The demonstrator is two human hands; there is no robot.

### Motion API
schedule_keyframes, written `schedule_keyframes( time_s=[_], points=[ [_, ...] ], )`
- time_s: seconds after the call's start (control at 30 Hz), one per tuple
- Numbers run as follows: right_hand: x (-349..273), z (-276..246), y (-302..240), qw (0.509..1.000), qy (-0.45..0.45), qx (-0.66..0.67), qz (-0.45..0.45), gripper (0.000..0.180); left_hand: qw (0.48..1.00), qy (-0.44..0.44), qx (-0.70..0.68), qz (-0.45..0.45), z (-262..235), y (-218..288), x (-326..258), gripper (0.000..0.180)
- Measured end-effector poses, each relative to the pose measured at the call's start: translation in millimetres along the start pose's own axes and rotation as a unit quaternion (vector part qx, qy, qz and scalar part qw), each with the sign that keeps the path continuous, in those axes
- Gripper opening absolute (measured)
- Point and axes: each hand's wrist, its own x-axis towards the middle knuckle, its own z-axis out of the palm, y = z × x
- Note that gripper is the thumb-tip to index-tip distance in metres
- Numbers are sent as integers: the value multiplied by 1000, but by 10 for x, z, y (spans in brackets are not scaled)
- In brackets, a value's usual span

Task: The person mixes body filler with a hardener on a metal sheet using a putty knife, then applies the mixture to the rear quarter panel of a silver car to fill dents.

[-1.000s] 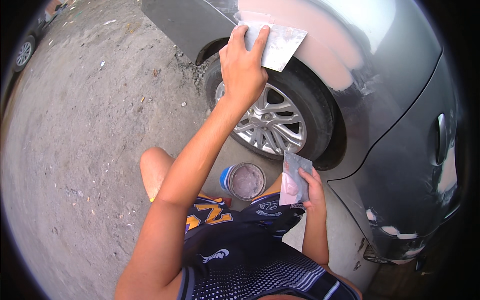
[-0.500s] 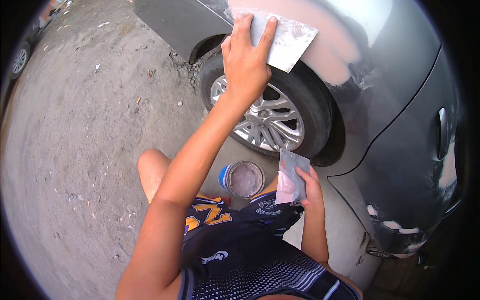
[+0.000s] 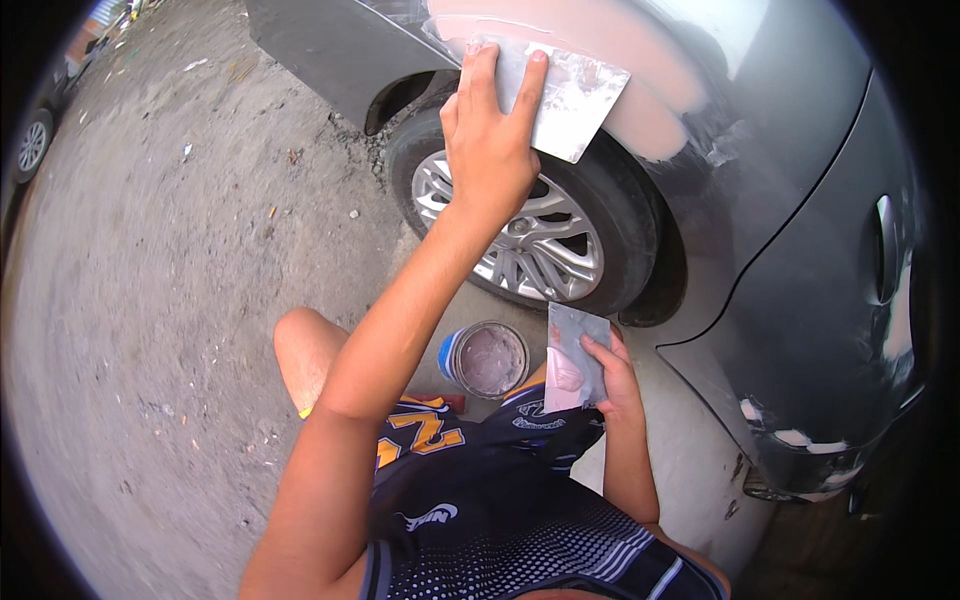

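Note:
My left hand [image 3: 497, 135] reaches up to the car's fender, its fingers pressed on a wide metal putty spreader [image 3: 572, 108]. That spreader lies against a smooth pink putty patch [image 3: 600, 50] above the wheel arch, its lower corner overlapping the tyre from here. Lower down, my right hand [image 3: 613, 373] grips a grey flat putty plate [image 3: 588, 340] by its right side. A pink dab of putty [image 3: 564, 374] sits on the plate. Between my knees stands an open can of pinkish putty [image 3: 490, 360] with a blue and white side.
The front wheel [image 3: 525, 235] with silver spokes stands close ahead. To the right is the grey car door [image 3: 810, 290] with pale patches low down. A dark grey panel [image 3: 340, 50] juts out at the upper left. Rough dirt ground [image 3: 160, 300] spreads left, with another car's wheel [image 3: 35, 145] far off.
The spreader has slid slightly down and to the right over the fender, with more pink putty showing at its upper left. My right hand still holds the plate, and the view has shifted slightly.

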Motion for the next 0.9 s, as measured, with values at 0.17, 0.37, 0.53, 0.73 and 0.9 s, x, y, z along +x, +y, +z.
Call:
schedule_keyframes(
  time_s=[0.17,0.37,0.53,0.73,0.9],
  points=[
    [-16,-2,-11,1000,1,0,4,44,1000,3,2,22,-88,42,14,80],
    [-27,52,5,1000,5,2,15,42,1000,-2,1,7,36,110,-49,83],
    [-18,62,-14,1000,-4,-4,1,41,1000,12,-2,25,10,169,-58,80],
    [-16,76,77,1000,-21,-9,18,41,1000,11,-10,19,92,301,-102,74],
    [-4,41,56,999,-31,-6,8,40,998,31,-30,41,48,356,-31,76]
  ],
)
